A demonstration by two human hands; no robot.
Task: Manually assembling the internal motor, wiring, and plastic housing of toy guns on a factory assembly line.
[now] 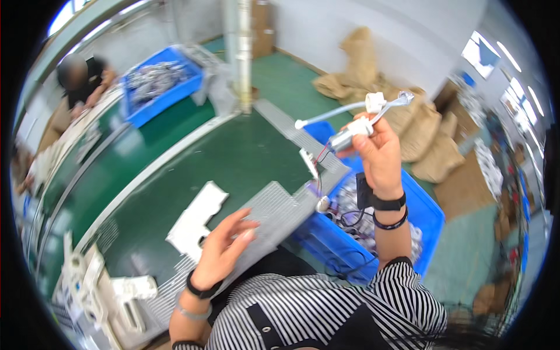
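Note:
My right hand [382, 151], raised over a blue bin, grips a small motor pump [343, 140] with a silver body and a white plastic head. From it run a pale flexible tube [335, 111] and thin red and dark wires [322, 154]. A small white plastic piece [309, 163] hangs near the wire ends. My left hand [224, 248] holds nothing, its fingers apart over the near side of the table. Just beyond it lies a white, gun-shaped plastic housing shell [198, 216] on the green surface.
The blue bin [429, 204] at my right holds many wired parts. White plastic shells [87, 291] are piled at lower left. Across the green belt [169, 140], another blue bin [137, 116] is full of parts, and a person [81, 81] sits beside it. Brown sacks [408, 134] lie behind.

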